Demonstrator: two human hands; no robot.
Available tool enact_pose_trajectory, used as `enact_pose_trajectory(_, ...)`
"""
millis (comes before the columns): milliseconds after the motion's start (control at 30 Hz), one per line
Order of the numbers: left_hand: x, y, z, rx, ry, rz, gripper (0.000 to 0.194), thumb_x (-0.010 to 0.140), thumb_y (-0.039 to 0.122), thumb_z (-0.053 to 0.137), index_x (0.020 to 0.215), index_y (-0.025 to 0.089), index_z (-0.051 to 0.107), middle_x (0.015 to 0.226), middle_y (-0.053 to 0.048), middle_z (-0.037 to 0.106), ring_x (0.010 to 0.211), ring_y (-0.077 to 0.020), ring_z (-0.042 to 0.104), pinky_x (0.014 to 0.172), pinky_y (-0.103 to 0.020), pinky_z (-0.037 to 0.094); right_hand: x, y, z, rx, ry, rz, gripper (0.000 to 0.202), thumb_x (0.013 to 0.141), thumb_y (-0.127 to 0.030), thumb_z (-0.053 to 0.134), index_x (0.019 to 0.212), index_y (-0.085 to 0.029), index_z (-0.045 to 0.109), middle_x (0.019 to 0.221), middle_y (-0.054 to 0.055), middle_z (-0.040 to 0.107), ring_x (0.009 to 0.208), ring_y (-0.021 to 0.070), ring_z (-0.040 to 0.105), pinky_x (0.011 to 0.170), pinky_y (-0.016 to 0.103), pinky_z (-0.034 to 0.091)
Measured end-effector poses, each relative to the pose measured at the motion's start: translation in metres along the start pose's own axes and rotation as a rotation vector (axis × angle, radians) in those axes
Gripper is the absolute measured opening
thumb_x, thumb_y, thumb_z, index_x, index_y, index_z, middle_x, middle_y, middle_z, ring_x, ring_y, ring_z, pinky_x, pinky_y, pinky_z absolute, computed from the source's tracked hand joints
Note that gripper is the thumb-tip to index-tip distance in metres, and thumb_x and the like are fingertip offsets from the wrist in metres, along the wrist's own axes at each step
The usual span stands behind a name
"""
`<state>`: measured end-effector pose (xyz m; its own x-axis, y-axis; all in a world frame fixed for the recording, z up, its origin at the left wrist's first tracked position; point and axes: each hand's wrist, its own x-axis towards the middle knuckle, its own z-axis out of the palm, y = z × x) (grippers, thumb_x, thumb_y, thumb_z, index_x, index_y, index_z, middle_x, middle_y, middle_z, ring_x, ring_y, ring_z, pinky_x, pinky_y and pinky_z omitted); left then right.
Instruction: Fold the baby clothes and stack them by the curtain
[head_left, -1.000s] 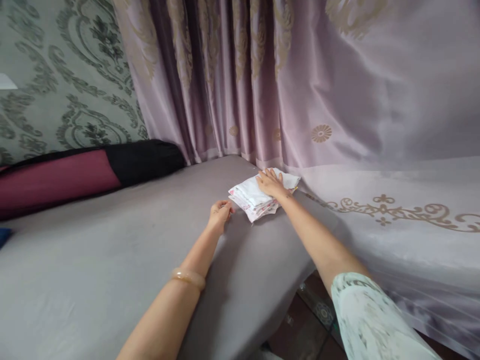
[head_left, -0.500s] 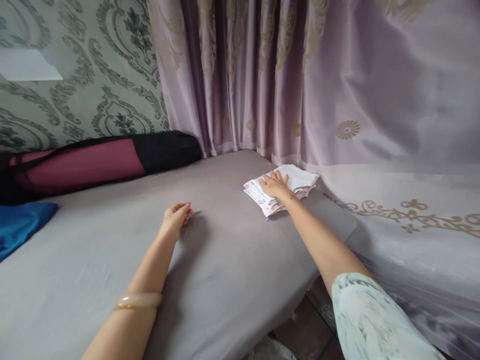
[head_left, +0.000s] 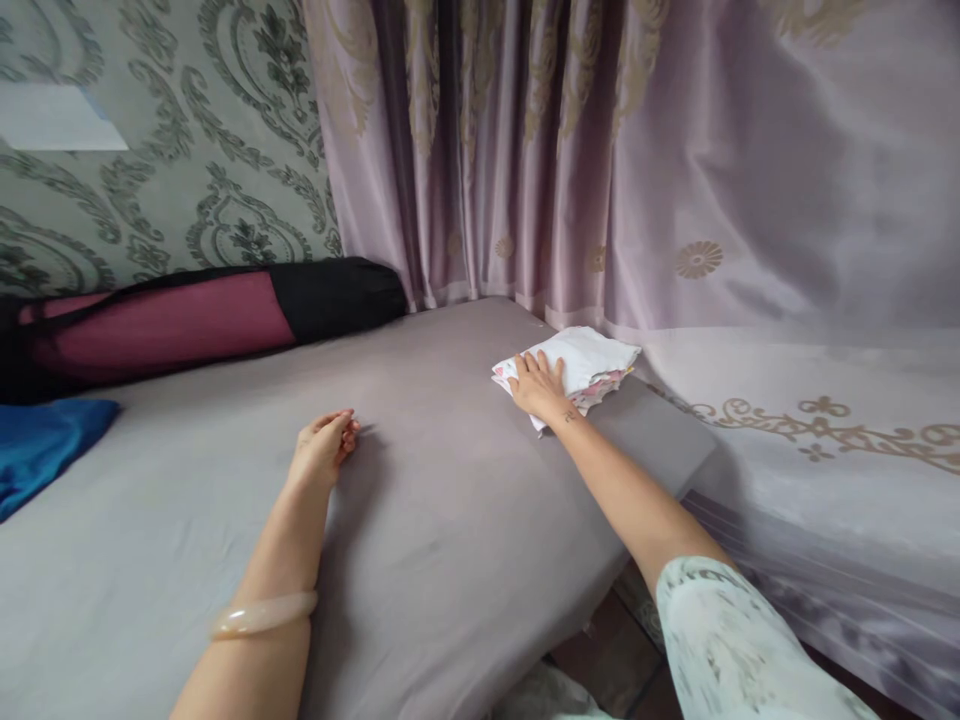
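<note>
A stack of folded white cloths (head_left: 596, 358), with pink and patterned edges showing, lies near the far right corner of the grey-sheeted bed (head_left: 450, 520). My right hand (head_left: 538, 385) rests on the stack's near left part, palm down with fingers spread. To the left, my left hand (head_left: 328, 440) is over the sheet, its fingers curled and pressed together. Whatever may be between those fingertips is hidden or too small to make out. A pale bangle (head_left: 264, 613) circles my left forearm.
A long black and maroon bag (head_left: 165, 320) lies against the patterned wall. Blue cloth (head_left: 56, 445) lies at the left. Mauve curtains (head_left: 510, 180) hang behind the bed and down its right side. Beyond the near right edge, dark floor (head_left: 607, 640) shows.
My left hand has moved left, away from the stack. My right hand has slid slightly left and toward me on top of the cloths, which stay in place.
</note>
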<state>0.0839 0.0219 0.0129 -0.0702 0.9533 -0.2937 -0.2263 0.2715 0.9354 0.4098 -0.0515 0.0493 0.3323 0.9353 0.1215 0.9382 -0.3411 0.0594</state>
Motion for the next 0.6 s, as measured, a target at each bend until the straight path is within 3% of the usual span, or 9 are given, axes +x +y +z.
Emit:
enact_pose_trajectory(167,0.000,0.000,0.000,-0.036,-0.006,-0.014,0.015,0.066,0.015,0.069,0.078,0.013,0.060,0.055,0.002,0.056,0.041,-0.0047,0.042,0.041,-0.016,0.033,0.002,-0.013,-0.001,-0.027,-0.039,0.060,0.057,0.096,-0.028,0.039,0.148,-0.007,0.033,0.155,0.021,0.031,0.143,0.0361,0.021,0.111,0.065,0.015)
enact_pose_trajectory(300,-0.003,0.002,0.001,-0.055,-0.020,-0.028,0.017,0.066,0.018,0.071,0.079,0.013,0.061,0.056,0.002,0.056,0.041,-0.0044,0.042,0.042,-0.017,0.032,-0.001,-0.038,-0.006,-0.039,0.004,0.006,0.051,0.092,-0.027,0.046,0.140,-0.009,0.045,0.151,0.021,0.038,0.138,0.0353,0.030,0.111,0.061,0.018)
enact_pose_trajectory(400,-0.006,0.004,0.003,-0.069,-0.008,0.000,0.016,0.068,0.020,0.070,0.078,0.014,0.060,0.056,0.003,0.056,0.041,-0.0042,0.041,0.042,-0.017,0.030,-0.002,-0.065,-0.010,0.002,0.026,-0.126,0.039,0.094,-0.024,0.042,0.128,-0.013,0.058,0.141,0.018,0.051,0.131,0.0311,0.042,0.110,0.050,0.024)
enact_pose_trajectory(500,-0.006,0.005,0.003,-0.059,0.059,0.030,0.012,0.071,0.021,0.067,0.078,0.015,0.059,0.055,0.003,0.054,0.041,-0.0040,0.039,0.042,-0.017,0.027,0.001,-0.098,-0.012,0.110,-0.052,-0.216,0.036,0.097,-0.022,0.035,0.116,-0.017,0.066,0.120,0.015,0.065,0.114,0.0251,0.057,0.097,0.036,0.037)
enact_pose_trajectory(600,-0.003,0.006,0.001,-0.063,0.111,0.053,0.010,0.074,0.021,0.065,0.078,0.015,0.058,0.056,0.004,0.054,0.041,-0.0039,0.037,0.042,-0.018,0.025,0.005,-0.136,-0.011,0.232,-0.112,-0.276,0.037,0.098,-0.023,0.034,0.115,-0.021,0.067,0.112,0.012,0.070,0.106,0.0219,0.063,0.086,0.028,0.042)
